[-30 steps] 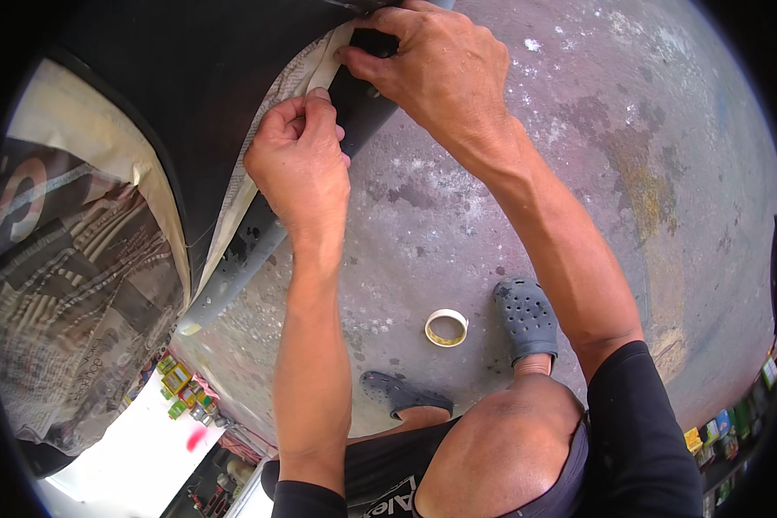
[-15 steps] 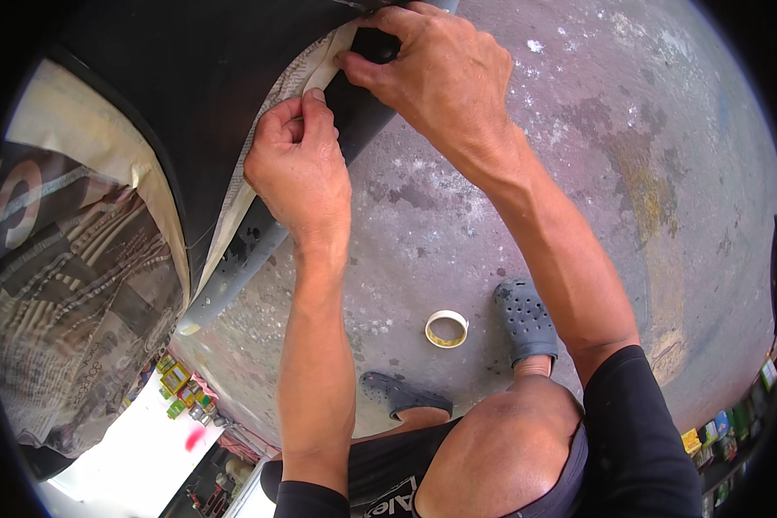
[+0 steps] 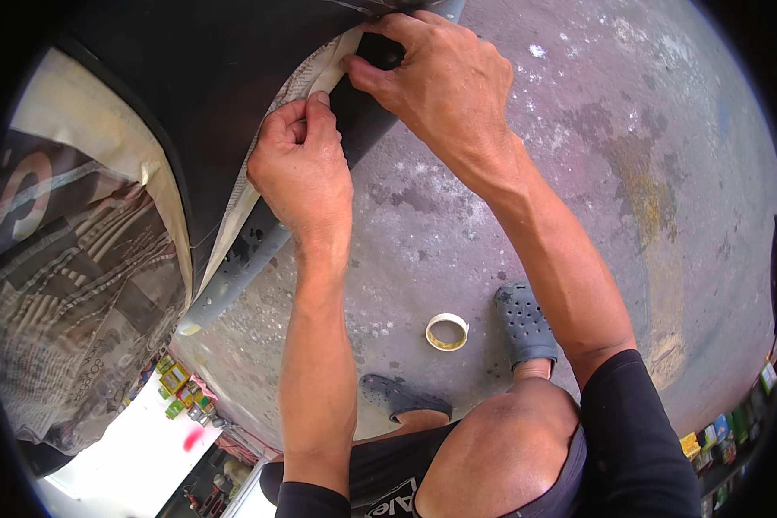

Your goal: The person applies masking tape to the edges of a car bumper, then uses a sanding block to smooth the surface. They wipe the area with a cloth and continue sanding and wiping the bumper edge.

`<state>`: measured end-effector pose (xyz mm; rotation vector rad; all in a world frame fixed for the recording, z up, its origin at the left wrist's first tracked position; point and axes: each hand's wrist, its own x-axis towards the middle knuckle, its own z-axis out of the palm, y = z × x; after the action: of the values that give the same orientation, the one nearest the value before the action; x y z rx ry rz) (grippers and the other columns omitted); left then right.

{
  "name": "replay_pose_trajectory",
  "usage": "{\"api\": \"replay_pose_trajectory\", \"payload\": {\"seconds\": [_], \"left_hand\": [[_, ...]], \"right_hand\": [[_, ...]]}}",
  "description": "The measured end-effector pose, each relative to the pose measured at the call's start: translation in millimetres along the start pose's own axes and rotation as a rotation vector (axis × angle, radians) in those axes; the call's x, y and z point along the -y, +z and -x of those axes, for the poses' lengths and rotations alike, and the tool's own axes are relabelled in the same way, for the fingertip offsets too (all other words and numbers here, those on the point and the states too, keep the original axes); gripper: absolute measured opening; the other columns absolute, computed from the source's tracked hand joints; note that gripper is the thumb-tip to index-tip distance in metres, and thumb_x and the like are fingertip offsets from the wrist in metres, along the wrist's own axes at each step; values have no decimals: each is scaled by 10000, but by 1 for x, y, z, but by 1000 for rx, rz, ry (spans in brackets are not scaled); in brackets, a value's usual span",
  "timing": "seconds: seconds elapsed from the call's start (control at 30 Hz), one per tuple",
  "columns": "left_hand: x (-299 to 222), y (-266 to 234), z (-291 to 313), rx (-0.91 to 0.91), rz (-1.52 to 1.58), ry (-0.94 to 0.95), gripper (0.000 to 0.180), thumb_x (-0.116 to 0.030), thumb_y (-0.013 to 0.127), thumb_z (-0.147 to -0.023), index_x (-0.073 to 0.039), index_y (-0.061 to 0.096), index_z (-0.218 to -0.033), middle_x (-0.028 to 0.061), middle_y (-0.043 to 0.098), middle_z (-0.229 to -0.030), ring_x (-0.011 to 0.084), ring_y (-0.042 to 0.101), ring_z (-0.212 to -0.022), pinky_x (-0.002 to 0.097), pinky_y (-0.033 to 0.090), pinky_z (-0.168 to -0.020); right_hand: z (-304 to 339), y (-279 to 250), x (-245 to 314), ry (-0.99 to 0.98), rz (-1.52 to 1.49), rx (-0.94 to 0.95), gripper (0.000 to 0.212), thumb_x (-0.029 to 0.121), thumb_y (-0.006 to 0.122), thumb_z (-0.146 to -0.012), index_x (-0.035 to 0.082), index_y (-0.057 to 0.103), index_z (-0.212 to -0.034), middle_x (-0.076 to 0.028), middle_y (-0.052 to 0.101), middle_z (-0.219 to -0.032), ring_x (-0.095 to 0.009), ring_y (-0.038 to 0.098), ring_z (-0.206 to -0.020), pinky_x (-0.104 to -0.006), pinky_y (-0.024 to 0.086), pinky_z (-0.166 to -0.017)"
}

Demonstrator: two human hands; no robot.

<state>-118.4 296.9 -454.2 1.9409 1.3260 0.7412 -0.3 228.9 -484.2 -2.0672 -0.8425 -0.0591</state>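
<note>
Newspaper edge (image 3: 306,82) pinched — between both hands' fingers (image 3: 319,108).

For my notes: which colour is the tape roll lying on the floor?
Pale cream; the tape roll shows in the head view.

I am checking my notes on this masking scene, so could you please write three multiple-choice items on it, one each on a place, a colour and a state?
1. Where does the roll of tape lie?
A. on the concrete floor beside the grey shoe
B. on the dark panel
C. in the left hand

2. What colour is the panel that the newspaper edges?
A. white
B. black
C. red

3. What is the left hand doing?
A. hanging free
B. lying flat on the floor
C. pinching the newspaper edge

Key: 1 A, the roll sits on the floor by the shoe; 2 B, the panel looks black; 3 C, its fingers close on the paper, with the right hand just above.
</note>
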Motion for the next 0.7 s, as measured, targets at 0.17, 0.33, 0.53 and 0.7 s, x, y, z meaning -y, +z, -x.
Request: {"api": "replay_pose_trajectory", "payload": {"seconds": [0.17,0.33,0.53,0.7], "left_hand": [[9,-1,-5,-40,-88,60,256,-206,790,-978,39,762,-910,69,700,-646,142,625,-565,328,512,-630],[11,-4,-2,-100,-185,113,271,-239,806,-968,17,763,-891,83,685,-638,190,624,-558,348,513,-643],[18,-14,29,-178,-169,175,174,-177,757,-997,-4,778,-1000,90,695,-681,194,621,-548,353,508,-589],[22,-14,30,-92,-268,425,230,-101,705,-1000,-14,791,-1195,113,752,-742,213,710,-586,352,533,-555]], "right_hand": [[3,3,-2,5,24,9,423,480,864,-834,187,849,-1138,-23,803,-968,-246,774,-762,-379,589,-645],[3,2,-1,31,34,21,415,475,858,-831,207,846,-1147,-33,800,-997,-274,777,-800,-402,594,-674],[2,-1,3,65,16,33,408,466,851,-827,225,841,-1156,-43,792,-1015,-306,775,-842,-423,598,-709],[3,1,4,4,-5,-14,346,383,853,-851,145,837,-1102,-71,784,-990,-324,775,-784,-447,597,-649]]}}
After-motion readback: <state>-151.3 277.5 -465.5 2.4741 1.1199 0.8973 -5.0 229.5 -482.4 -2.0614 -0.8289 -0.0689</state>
